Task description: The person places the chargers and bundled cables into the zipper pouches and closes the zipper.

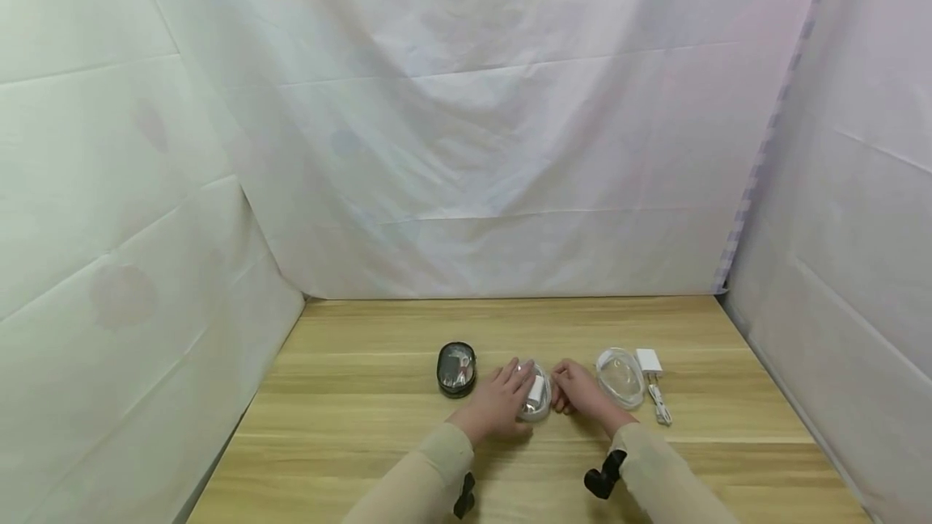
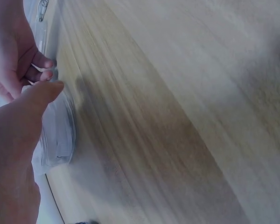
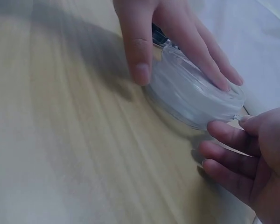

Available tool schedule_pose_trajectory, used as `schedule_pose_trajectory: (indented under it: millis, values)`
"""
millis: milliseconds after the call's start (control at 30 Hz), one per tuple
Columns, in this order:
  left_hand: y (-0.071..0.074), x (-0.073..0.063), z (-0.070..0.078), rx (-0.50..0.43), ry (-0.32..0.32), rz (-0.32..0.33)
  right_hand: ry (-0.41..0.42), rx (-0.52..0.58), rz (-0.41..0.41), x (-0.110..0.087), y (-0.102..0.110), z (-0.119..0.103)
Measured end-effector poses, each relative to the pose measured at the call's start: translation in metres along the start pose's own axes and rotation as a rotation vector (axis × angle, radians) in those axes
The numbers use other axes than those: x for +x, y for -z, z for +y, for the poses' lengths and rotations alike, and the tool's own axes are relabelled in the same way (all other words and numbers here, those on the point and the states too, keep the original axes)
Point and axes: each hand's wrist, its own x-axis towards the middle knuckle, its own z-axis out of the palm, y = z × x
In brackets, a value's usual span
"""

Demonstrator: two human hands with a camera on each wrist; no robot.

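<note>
A clear oval zip case (image 1: 544, 408) with a white charger (image 1: 536, 390) inside lies on the wooden table between both hands. My left hand (image 1: 498, 400) rests over its top, fingers fairly straight, with the thumb down along the near side. In the right wrist view the case (image 3: 191, 100) shows its transparent wall and rounded end. There, the thumb and forefinger of my right hand (image 3: 252, 154) pinch the small zipper pull (image 3: 237, 117) at the case's end, and the other fingers curl loosely below. My left hand (image 3: 165, 35) spans the case from the opposite side.
Left of the hands stands a black-rimmed case (image 1: 456, 369) with a clear lid and small items inside. Right of them lie another clear case (image 1: 620, 378), a white plug adapter (image 1: 648, 361) and a bundled white cable (image 1: 659, 406). White cloth (image 1: 466, 144) hangs behind the table.
</note>
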Motion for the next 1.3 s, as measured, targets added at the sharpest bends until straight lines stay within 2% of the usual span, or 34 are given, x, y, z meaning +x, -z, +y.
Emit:
schedule_pose_trajectory:
  millis: [367, 600, 900, 1300]
  values:
    - [0.000, 0.000, -0.005, -0.084, -0.064, -0.010, -0.021, -0.060, 0.000, 0.012, -0.002, -0.004]
    - [-0.007, 0.005, -0.004, -0.091, -0.059, -0.059, -0.002, -0.044, -0.046, 0.012, 0.001, 0.003]
    - [-0.017, 0.009, -0.003, -0.120, -0.056, -0.026, 0.035, -0.058, -0.106, 0.007, 0.008, 0.004]
    - [-0.008, 0.006, -0.002, -0.138, -0.044, -0.077, 0.023, -0.069, -0.122, 0.008, 0.008, 0.005]
